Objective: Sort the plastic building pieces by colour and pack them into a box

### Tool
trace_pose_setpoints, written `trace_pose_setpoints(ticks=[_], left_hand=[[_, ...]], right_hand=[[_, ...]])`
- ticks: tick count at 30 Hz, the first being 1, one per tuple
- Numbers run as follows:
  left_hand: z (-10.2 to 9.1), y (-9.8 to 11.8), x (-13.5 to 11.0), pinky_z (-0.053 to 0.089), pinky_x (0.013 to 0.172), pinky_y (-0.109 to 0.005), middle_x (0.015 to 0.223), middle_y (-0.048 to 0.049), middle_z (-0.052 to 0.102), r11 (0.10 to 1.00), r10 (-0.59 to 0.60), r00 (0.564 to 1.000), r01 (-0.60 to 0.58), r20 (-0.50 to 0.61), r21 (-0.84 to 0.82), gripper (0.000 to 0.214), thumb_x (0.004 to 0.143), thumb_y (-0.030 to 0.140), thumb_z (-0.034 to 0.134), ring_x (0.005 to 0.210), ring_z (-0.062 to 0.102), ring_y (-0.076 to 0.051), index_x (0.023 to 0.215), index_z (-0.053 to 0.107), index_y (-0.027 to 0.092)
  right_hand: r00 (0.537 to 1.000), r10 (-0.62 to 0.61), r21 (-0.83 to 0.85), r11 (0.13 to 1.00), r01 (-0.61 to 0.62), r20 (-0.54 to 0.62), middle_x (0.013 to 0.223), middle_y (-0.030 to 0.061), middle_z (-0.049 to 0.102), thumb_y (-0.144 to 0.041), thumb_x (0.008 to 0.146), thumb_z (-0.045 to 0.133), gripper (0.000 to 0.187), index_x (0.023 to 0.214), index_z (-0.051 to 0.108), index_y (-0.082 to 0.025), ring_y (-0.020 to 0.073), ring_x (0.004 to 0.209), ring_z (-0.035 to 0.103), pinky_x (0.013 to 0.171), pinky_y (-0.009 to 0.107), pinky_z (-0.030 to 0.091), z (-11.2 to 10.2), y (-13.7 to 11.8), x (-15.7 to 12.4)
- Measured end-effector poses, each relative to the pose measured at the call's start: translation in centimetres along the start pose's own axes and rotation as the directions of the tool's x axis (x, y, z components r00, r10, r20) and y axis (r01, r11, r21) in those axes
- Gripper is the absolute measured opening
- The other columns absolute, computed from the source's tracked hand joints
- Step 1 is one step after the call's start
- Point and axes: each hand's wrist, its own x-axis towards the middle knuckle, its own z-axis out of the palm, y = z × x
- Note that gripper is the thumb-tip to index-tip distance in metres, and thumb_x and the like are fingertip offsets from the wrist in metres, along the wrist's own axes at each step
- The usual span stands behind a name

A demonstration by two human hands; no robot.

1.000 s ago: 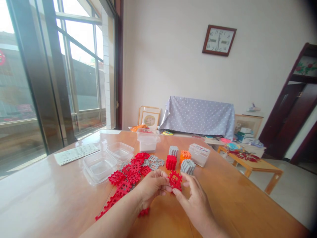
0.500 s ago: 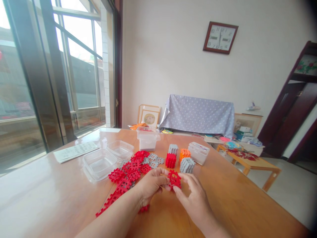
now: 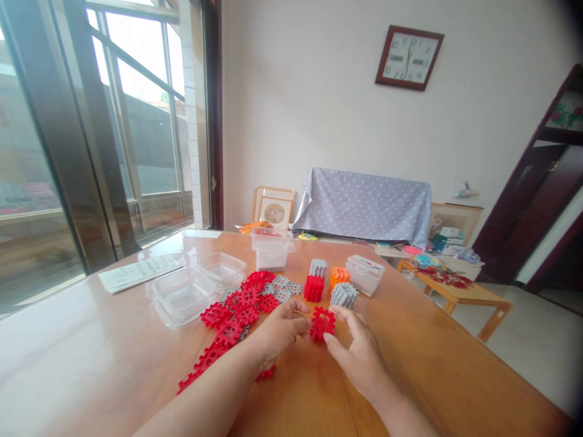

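1. Fingers of both hands meet on one red lattice cube (image 3: 322,323), held low over the middle of the wooden table (image 3: 410,364); the left hand (image 3: 280,332) pinches it from its side, the right hand (image 3: 357,358) from the other, both closed on it.
2. Four finished cubes stand behind it, toward the far edge: a red cube (image 3: 314,288), an orange cube (image 3: 339,277) and two grey cubes (image 3: 344,295).
3. Plenty looks left, I'd judge: loose red tiles (image 3: 232,315) and grey tiles (image 3: 281,289) lie spread to the left of the hands.
4. Empty clear tubs (image 3: 184,297) sit toward the left edge beside a printed sheet (image 3: 139,273); lidded tubs (image 3: 364,274) stand farther back.
5. Bare wood runs along the near and right edges, giving the wrists room.
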Motion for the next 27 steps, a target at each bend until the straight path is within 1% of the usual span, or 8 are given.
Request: trace_pose_setpoints(ticks=[3,7,10,13,18,23,27], left_hand=[[-0.4,0.0,0.2,0.034,0.058,-0.022,0.081,-0.0003,0.065,0.997,0.065,0.997,-0.064,-0.046,0.037,0.036,0.075,0.03,0.07,0.066,0.06,-0.012,0.104,0.052,0.019],[-1.3,-0.3,0.7,0.036,0.06,-0.023,0.079,0.0003,0.063,0.986,0.139,0.988,-0.132,-0.068,0.102,0.029,0.078,0.029,0.065,0.064,0.056,-0.011,0.102,0.052,0.019],[-2.2,-0.7,1.2,0.036,0.059,-0.023,0.074,0.0019,0.06,0.956,0.2,0.978,-0.179,-0.068,0.234,0.024,0.08,0.032,0.063,0.059,0.051,-0.01,0.098,0.054,0.019],[-3.1,-1.0,1.4,0.035,0.057,-0.023,0.073,0.0013,0.061,0.896,0.26,0.963,-0.213,-0.073,0.391,0.02,0.081,0.033,0.062,0.059,0.051,-0.012,0.095,0.058,0.02],[-4.0,-0.4,1.2,0.035,0.058,-0.024,0.075,-0.0004,0.065,0.815,0.303,0.948,-0.205,-0.097,0.542,0.016,0.08,0.028,0.06,0.066,0.056,-0.015,0.093,0.061,0.02],[-4.6,0.5,0.8,0.033,0.061,-0.025,0.08,-0.0021,0.066,0.711,0.323,0.94,-0.165,-0.109,0.684,0.012,0.079,0.024,0.057,0.071,0.058,-0.017,0.09,0.062,0.021],[-5.1,0.6,0.5,0.032,0.063,-0.025,0.084,-0.0028,0.066,0.618,0.326,0.94,-0.132,-0.1,0.775,0.016,0.074,0.018,0.057,0.075,0.057,-0.018,0.089,0.062,0.022]], right_hand=[[0.997,0.07,0.021,0.997,-0.071,0.034,0.127,0.0084,0.063,-0.023,0.079,0.063,0.053,0.131,0.052,-0.025,0.0242,0.121,0.06,0.105,0.045,0.048,0.1,0.9,0.0],[0.992,0.102,0.023,0.994,-0.104,0.074,0.128,0.0085,0.064,-0.022,0.079,0.062,0.053,0.131,0.052,-0.025,0.0236,0.122,0.059,0.108,0.046,0.045,0.4,1.6,0.1],[0.992,0.095,0.019,0.995,-0.097,0.088,0.128,0.0086,0.064,-0.021,0.078,0.061,0.053,0.131,0.053,-0.025,0.0233,0.122,0.06,0.108,0.046,0.044,0.7,2.0,0.1],[0.992,0.08,0.028,0.996,-0.084,0.101,0.13,0.009,0.063,-0.021,0.079,0.061,0.053,0.131,0.054,-0.025,0.0233,0.122,0.06,0.108,0.046,0.045,1.1,2.5,0.0],[0.989,0.085,0.068,0.993,-0.094,0.125,0.131,0.0103,0.061,-0.02,0.079,0.06,0.052,0.13,0.055,-0.025,0.0228,0.121,0.062,0.109,0.045,0.045,1.5,3.1,-0.2],[0.981,0.112,0.1,0.987,-0.129,0.161,0.133,0.0114,0.057,-0.02,0.081,0.058,0.051,0.132,0.053,-0.024,0.0215,0.121,0.062,0.108,0.043,0.046,1.8,3.5,-0.3],[0.976,0.126,0.097,0.985,-0.144,0.177,0.134,0.0121,0.055,-0.02,0.082,0.056,0.052,0.133,0.051,-0.023,0.0217,0.122,0.06,0.11,0.045,0.044,2.0,3.6,-0.4]])
